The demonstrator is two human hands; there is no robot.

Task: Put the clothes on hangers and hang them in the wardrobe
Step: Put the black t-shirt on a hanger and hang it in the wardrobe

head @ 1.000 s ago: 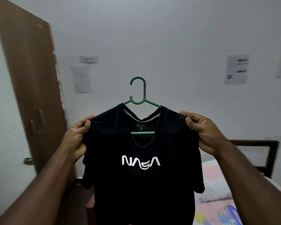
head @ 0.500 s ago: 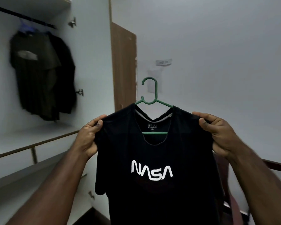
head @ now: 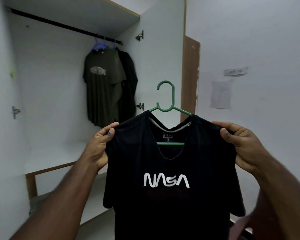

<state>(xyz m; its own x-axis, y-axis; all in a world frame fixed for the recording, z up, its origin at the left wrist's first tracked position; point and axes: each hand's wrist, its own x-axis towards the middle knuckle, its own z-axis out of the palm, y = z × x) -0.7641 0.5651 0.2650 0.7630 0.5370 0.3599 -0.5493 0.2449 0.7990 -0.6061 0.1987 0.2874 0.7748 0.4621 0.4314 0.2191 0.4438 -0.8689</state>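
Wardrobe rail (head: 64, 25), upper left of frame: long bare stretch left of the blue hangers (head: 100, 44). Right end taken by olive t-shirt (head: 102, 87) and dark garment (head: 129, 84) against the side panel (head: 161, 58). Open space beneath the bare rail, down to the shelf (head: 55, 153).

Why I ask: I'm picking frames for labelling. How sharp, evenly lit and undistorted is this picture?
Head view: the black T-shirt and green hanger are sharp; the olive shirt on the rail is softly smeared, its print unreadable; the forearms blur toward the bottom corners. Head view: light is dim, flat and bluish, no glare. Head view: the wide lens bows the wardrobe edges.
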